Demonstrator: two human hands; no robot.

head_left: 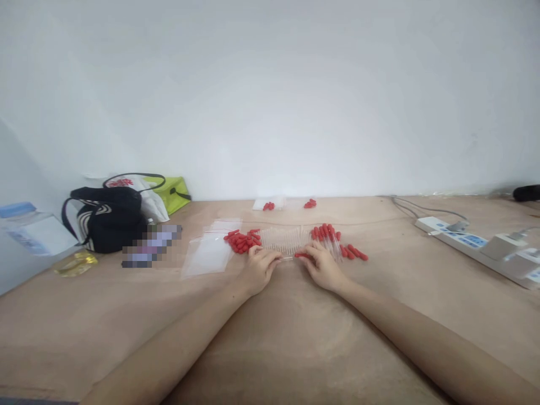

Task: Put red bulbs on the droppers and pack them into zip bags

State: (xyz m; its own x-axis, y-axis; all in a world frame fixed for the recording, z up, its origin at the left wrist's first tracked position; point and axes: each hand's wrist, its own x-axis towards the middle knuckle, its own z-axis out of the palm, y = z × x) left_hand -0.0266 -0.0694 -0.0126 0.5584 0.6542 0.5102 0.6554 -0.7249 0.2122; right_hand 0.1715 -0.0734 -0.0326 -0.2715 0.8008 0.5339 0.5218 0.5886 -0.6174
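A thin transparent tube (pixel 286 259) is pinched between the fingertips of the left hand (pixel 259 271), and a red piece (pixel 301 255) is pinched by those of the right hand (pixel 324 269). The two are held nearly in line, end towards end, and a narrow gap is seen between them, so they are judged to be unjoined.

Matters look partway along. At the right, just beyond the right hand, a cluster of red-ended tubes (pixel 325 231) is gathered, and these seem already to be fitted. In the middle, a row of bare tubes (pixel 282 239) is laid out just beyond and between the hands, with no red parts seen on it. A pile of red pieces (pixel 242 243) is heaped just beyond the left hand, beside some flat plastic bags (pixel 208 251). More red pieces are lying to the right of the cluster, and two small red groups are set farther back, near the wall (pixel 278 101). Whether those are fitted cannot be told.

On the counter (pixel 287 349), a black bag (pixel 116 219) is placed well to the left, and a power strip (pixel 476 247) to the right.
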